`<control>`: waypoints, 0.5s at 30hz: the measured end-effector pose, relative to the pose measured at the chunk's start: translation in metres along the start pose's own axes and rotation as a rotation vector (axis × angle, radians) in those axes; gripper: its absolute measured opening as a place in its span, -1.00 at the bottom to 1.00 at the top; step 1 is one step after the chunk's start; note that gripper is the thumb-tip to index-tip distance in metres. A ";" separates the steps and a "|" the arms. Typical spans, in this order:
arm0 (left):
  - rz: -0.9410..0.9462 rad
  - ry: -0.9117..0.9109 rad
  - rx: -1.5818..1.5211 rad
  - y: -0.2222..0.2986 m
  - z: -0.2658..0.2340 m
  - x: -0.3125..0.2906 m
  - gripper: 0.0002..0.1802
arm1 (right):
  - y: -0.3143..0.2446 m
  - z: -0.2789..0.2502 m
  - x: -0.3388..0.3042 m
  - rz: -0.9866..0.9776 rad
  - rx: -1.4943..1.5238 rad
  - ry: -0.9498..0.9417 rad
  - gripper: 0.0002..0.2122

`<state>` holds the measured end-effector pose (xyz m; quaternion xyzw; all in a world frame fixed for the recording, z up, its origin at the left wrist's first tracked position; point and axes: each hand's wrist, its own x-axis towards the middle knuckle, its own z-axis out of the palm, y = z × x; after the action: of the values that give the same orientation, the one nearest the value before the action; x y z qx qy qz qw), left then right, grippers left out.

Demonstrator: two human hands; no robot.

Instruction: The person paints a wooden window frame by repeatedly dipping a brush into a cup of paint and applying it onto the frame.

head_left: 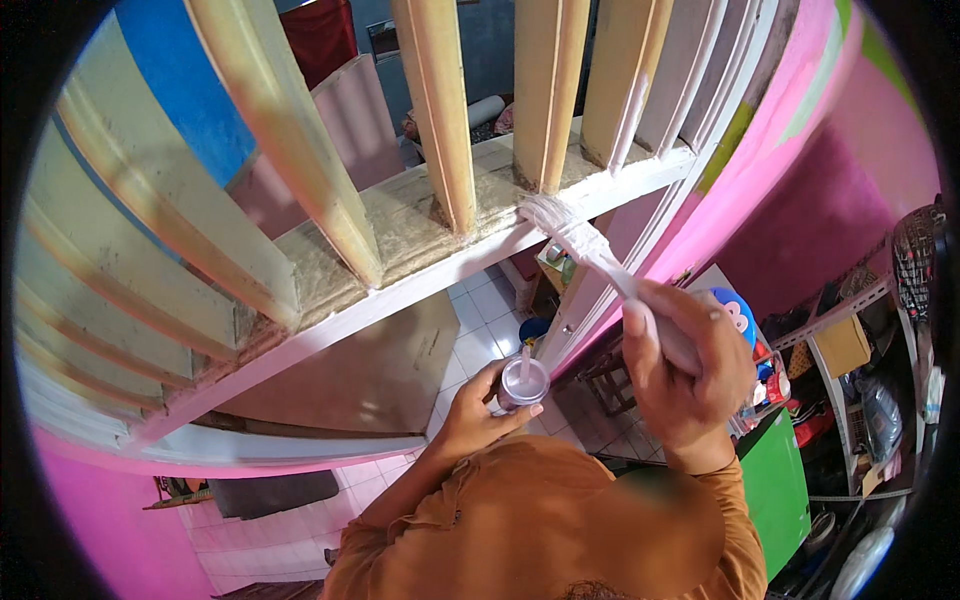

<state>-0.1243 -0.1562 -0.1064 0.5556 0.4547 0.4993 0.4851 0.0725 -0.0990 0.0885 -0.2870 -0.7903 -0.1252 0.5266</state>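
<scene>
My right hand is closed around the handle of a paintbrush smeared with white paint. Its bristles touch the front edge of a dusty wooden rail, close to the foot of a cream slat. Along the rail's front face runs a coat of white. Lower down, my left hand grips a small clear cup with whitish paint in it. Some narrow pale strip stands inside the cup; I cannot make out what it is.
Several upright cream slats rise from the rail, with a white frame and pink wall to the right. Far below are a white tiled floor and a brown door panel. Loaded shelves and a green panel stand at right.
</scene>
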 end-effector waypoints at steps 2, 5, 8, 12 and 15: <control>0.006 -0.012 0.003 -0.001 -0.001 0.001 -0.24 | -0.008 -0.001 -0.004 -0.059 -0.001 0.059 -0.68; 0.008 -0.040 0.042 -0.001 -0.004 0.002 -0.24 | -0.020 -0.007 -0.007 -0.056 0.072 -0.215 -0.69; -0.002 -0.034 0.032 -0.001 -0.004 0.002 -0.23 | -0.010 -0.006 0.000 0.015 -0.063 -0.179 -0.72; -0.018 -0.021 -0.005 -0.003 -0.007 0.003 -0.21 | -0.013 -0.010 0.004 0.066 -0.029 -0.089 -0.79; 0.006 -0.029 -0.033 0.003 -0.007 0.005 -0.20 | -0.017 -0.008 -0.001 -0.074 0.033 -0.132 -0.64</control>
<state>-0.1304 -0.1507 -0.1022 0.5562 0.4377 0.5001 0.4991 0.0689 -0.1166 0.0925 -0.2566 -0.8352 -0.1122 0.4733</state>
